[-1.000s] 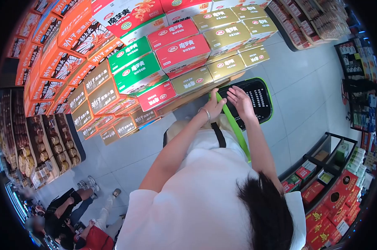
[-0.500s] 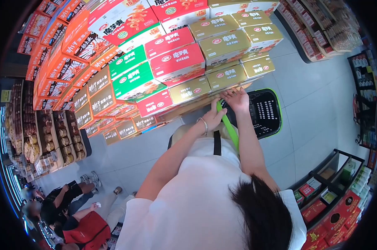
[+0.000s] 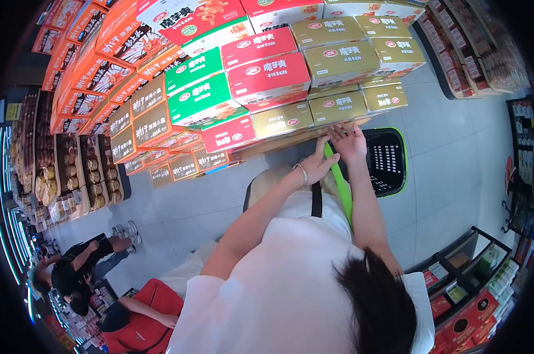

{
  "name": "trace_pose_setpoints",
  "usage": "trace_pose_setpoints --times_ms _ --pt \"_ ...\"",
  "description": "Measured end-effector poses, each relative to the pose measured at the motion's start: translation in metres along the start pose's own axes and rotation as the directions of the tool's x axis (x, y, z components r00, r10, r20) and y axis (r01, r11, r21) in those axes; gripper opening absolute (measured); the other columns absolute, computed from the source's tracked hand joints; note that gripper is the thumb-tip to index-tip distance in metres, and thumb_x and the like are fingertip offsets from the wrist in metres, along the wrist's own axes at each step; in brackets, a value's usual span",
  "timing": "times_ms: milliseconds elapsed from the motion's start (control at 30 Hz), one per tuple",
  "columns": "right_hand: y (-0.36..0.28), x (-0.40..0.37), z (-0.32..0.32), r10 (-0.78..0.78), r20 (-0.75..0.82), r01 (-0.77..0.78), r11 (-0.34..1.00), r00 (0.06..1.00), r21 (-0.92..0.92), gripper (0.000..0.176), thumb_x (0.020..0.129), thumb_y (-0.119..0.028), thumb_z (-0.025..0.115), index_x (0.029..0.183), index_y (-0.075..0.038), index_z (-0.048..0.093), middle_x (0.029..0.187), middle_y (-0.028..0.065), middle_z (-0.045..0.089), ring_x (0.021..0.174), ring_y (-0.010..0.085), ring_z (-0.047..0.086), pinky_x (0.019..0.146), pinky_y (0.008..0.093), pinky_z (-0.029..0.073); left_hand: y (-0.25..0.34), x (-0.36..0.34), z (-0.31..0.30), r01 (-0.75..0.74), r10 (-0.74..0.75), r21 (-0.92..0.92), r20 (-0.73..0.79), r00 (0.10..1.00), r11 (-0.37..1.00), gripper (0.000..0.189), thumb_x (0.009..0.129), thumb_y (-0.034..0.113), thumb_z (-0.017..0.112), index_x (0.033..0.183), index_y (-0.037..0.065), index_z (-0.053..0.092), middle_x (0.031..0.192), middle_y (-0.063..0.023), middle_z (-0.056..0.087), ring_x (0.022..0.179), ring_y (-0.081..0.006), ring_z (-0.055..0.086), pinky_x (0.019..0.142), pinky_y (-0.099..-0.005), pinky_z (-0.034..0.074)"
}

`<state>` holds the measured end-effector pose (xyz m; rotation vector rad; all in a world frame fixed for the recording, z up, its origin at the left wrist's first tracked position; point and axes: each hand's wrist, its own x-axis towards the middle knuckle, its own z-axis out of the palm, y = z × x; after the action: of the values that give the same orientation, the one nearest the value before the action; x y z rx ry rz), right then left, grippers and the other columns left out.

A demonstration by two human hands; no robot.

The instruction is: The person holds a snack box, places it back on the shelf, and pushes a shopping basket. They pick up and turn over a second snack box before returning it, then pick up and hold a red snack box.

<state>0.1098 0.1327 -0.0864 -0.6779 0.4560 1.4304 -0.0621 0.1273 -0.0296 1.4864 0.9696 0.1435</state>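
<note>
My left hand (image 3: pixel 316 167), with a bracelet on the wrist, is closed on the green handle (image 3: pixel 341 187) of a shopping basket, its thumb lying across the handle. My right hand (image 3: pixel 350 145) is palm up just beside it, fingers apart and slightly bent, with nothing in them. The handle runs along the inner side of my right forearm. On that arm's other side is the black basket (image 3: pixel 388 162) with a green rim, partly hidden by the arm. Just beyond my fingertips are stacked gold boxes (image 3: pixel 339 107) and a red box (image 3: pixel 229 135).
Green boxes (image 3: pixel 201 99) and orange boxes (image 3: pixel 110 76) fill the display's left side. Shelves (image 3: pixel 476 53) stand at upper right, a low rack (image 3: pixel 461 295) at lower right. A person in a red vest (image 3: pixel 152 318) is close at lower left; others in dark clothes (image 3: pixel 78 262) stand behind.
The view has shifted, so the boxes, my hands and the basket appear farther right. My hands keep much the same pose. The person in red appears nearer to my left side.
</note>
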Motion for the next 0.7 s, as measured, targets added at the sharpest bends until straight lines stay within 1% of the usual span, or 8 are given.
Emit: trace_pose_setpoints --times_ms 167,267,333,367,400,467,533,700 --pt "-0.001 -0.022 0.006 0.001 -0.068 -0.014 0.981 0.998 -0.194 0.056 0.1 -0.032 0.045 0.141 0.003 0.03 0.146 0.0255 0.034 0.138 0.0371 0.034 0.117 0.0485 0.028 0.004 0.001 -0.007 0.064 -0.062 -0.023 0.06 0.996 0.998 0.077 0.096 0.055 0.049 0.151 0.017 0.013 0.12 -0.0311 0.058 0.11 -0.0405 0.062 0.097 -0.0424 0.045" --pt "0.003 -0.034 0.011 -0.006 0.021 0.014 0.904 1.0 -0.427 0.046 0.099 -0.027 0.049 0.133 0.004 0.045 0.133 0.0221 0.052 0.128 0.0304 0.049 0.113 0.0421 0.035 0.003 -0.002 -0.007 0.033 -0.032 -0.032 0.021 0.999 0.999 0.075 0.097 0.051 0.053 0.151 0.014 0.018 0.12 -0.0286 0.061 0.109 -0.0346 0.064 0.093 -0.0399 0.049" --pt "0.004 -0.041 0.017 -0.151 0.138 0.205 0.705 0.979 -0.679 0.031 0.096 -0.023 0.057 0.116 0.0 0.06 0.116 0.0142 0.064 0.11 0.0228 0.059 0.098 0.035 0.046 -0.008 -0.007 -0.009 -0.087 0.054 -0.138 -0.229 0.972 0.987 0.058 0.096 0.033 0.062 0.142 0.007 0.039 0.116 -0.0214 0.065 0.105 -0.0259 0.066 0.086 -0.0343 0.052" --pt "0.003 -0.042 0.02 -0.218 0.125 0.243 0.688 0.968 -0.684 0.024 0.098 -0.019 0.055 0.109 0.0 0.064 0.106 0.0105 0.068 0.1 0.0186 0.063 0.091 0.032 0.049 -0.005 -0.014 -0.016 -0.086 0.054 -0.138 -0.226 0.973 0.987 0.058 0.096 0.033 0.062 0.142 0.007 0.039 0.116 -0.0214 0.065 0.105 -0.0259 0.066 0.086 -0.0343 0.052" --pt "0.003 -0.044 0.022 -0.221 0.123 0.244 0.689 0.967 -0.683 0.024 0.098 -0.019 0.055 0.109 0.0 0.064 0.106 0.0105 0.068 0.1 0.0186 0.063 0.091 0.032 0.049 0.004 -0.025 -0.029 -0.17 0.131 -0.085 -0.344 0.93 0.982 0.046 0.093 0.025 0.064 0.131 0.005 0.049 0.113 -0.0194 0.065 0.099 -0.0266 0.067 0.084 -0.0366 0.052" --pt "0.004 -0.049 0.026 -0.388 0.285 0.449 0.446 0.877 -0.774 0.022 0.099 -0.017 0.054 0.107 0.001 0.065 0.098 0.0078 0.069 0.092 0.0142 0.064 0.087 0.0293 0.05 0.017 -0.041 -0.046 -0.287 0.314 0.138 -0.559 0.768 0.948 0.022 0.083 0.002 0.069 0.104 0.001 0.062 0.106 -0.0145 0.065 0.091 -0.0261 0.066 0.08 -0.038 0.053" --pt "0.007 -0.055 0.032 -0.395 0.362 0.514 0.411 0.845 -0.753 0.02 0.1 -0.016 0.054 0.105 0.001 0.065 0.094 0.0067 0.069 0.089 0.0121 0.063 0.083 0.0273 0.049 0.031 -0.048 -0.07 -0.282 0.671 0.637 -0.525 0.523 0.718 0.035 0.077 0.003 0.072 0.111 0.002 0.062 0.108 -0.013 0.062 0.1 -0.0284 0.061 0.089 -0.0399 0.049" --pt "0.01 -0.069 0.048 -0.391 0.526 0.643 0.284 0.755 -0.711 0.019 0.1 -0.015 0.055 0.1 0.001 0.065 0.084 0.0052 0.068 0.08 0.0087 0.062 0.074 0.0224 0.048 0.046 -0.047 -0.096 -0.045 0.661 0.804 -0.453 0.598 0.593 0.064 0.068 0.012 0.081 0.126 0.002 0.054 0.12 -0.015 0.053 0.112 -0.034 0.05 0.097 -0.0438 0.041"
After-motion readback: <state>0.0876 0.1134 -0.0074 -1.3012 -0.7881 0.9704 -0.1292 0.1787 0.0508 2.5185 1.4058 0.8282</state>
